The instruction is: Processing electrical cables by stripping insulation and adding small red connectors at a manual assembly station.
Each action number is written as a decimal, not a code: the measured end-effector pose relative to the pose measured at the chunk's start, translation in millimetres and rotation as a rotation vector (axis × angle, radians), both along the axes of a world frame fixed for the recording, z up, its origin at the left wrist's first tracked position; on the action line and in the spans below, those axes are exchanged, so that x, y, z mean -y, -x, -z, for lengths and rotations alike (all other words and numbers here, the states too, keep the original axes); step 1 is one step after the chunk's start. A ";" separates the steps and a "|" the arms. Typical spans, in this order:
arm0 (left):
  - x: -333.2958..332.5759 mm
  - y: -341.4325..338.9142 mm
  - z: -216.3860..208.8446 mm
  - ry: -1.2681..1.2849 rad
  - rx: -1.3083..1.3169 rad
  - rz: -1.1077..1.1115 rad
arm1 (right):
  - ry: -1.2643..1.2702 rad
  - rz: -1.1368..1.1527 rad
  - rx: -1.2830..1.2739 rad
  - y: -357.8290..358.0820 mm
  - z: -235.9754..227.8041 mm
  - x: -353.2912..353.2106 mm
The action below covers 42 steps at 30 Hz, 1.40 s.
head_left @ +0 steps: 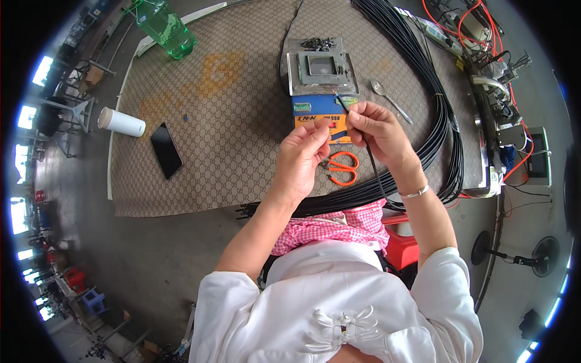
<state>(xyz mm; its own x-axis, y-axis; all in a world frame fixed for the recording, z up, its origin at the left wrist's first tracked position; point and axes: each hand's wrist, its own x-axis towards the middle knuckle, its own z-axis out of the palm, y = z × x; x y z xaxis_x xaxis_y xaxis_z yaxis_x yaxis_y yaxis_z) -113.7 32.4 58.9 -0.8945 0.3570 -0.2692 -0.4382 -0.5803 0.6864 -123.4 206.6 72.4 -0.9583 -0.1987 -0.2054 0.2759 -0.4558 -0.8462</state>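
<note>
My right hand (381, 130) pinches a thin black cable (373, 162) between thumb and fingers. The cable's tip points up and away, toward a solder pot (327, 103), a blue and orange box with a square metal well on top. Beside it, my left hand (302, 154) is closed, thumb against fingertips, a short way left of the cable. Whatever those fingers may hold is too small to make out. Orange-handled scissors (343, 169) lie just below the pot, between my forearms. Dark bits (319, 43) are heaped on the pot's far rim.
A large coil of black cable (445, 127) curves around the table's right and near edges. A spoon (390, 101) lies right of the pot. To the left are a phone (166, 150), a white cup (121, 121) and a green bottle (166, 30). Machinery (493, 91) stands at the right.
</note>
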 end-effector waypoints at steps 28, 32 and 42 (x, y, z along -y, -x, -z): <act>-14.8 -35.6 -23.8 0.130 -0.239 -0.092 | 0.298 -0.024 0.047 -58.9 14.4 18.0; -13.1 -36.5 -20.4 0.119 -0.212 -0.068 | 0.338 -0.027 0.089 -64.6 15.2 22.8; -10.7 -41.9 -18.7 0.093 -0.184 -0.069 | 0.303 0.016 0.089 -71.1 16.7 30.1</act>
